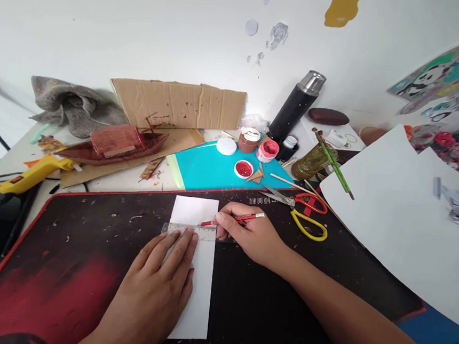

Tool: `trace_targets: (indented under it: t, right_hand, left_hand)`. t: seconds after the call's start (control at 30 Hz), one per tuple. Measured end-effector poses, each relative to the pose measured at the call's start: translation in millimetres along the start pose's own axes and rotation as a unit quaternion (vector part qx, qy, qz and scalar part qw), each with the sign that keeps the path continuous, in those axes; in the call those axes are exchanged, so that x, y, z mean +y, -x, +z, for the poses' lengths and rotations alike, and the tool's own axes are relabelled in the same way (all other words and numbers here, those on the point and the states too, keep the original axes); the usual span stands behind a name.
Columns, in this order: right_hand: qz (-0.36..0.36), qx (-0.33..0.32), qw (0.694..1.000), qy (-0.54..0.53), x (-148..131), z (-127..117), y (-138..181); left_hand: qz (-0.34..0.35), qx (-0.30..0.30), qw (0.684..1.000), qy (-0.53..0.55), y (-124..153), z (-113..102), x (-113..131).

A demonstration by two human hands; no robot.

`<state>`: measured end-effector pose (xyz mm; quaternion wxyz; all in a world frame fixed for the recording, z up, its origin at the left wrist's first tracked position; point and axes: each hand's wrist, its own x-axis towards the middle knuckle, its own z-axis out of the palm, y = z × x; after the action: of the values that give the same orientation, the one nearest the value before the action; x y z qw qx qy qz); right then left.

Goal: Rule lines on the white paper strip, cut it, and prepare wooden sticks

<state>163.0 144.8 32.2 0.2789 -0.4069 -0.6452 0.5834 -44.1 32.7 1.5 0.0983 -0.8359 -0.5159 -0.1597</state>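
A strip of white paper [199, 292] lies lengthwise before me on the dark mat [273, 315]. Across it rests a clear ruler [207, 234]. My left hand [155, 283] lies flat, its outstretched fingertips pressing on the ruler and its palm partly over the paper. My right hand [254, 235] is closed around a red pencil [249, 216], whose point touches down on or very near the paper, just above the ruler's upper edge. The fingers under the pencil are partly hidden. Right of that hand lie scissors [309, 225] with red and yellow handles.
A brown model boat [115, 143] and a yellow glue gun [34, 175] are at left. Open paint pots [267, 150] stand on a turquoise sheet [206, 164]. Behind them are cardboard [179, 105] and a black thermos [297, 105]. Large white sheets [395, 208] cover the right side.
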Motion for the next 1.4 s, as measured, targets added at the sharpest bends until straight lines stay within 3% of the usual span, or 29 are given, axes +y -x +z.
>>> trace_targets:
  t: [0.63,0.83,1.4]
  right_hand:
    - [0.018,0.037,0.999,0.009,4,-24,23]
    - [0.011,0.088,0.996,0.000,5,-28,25]
    - [-0.083,0.118,0.982,-0.120,7,7,-38]
  left_hand:
    - [0.013,0.016,1.000,-0.002,-2,-1,-2]
    - [0.003,0.013,1.000,0.002,-1,0,-1]
    - [0.011,0.026,0.999,0.023,-1,-5,-1]
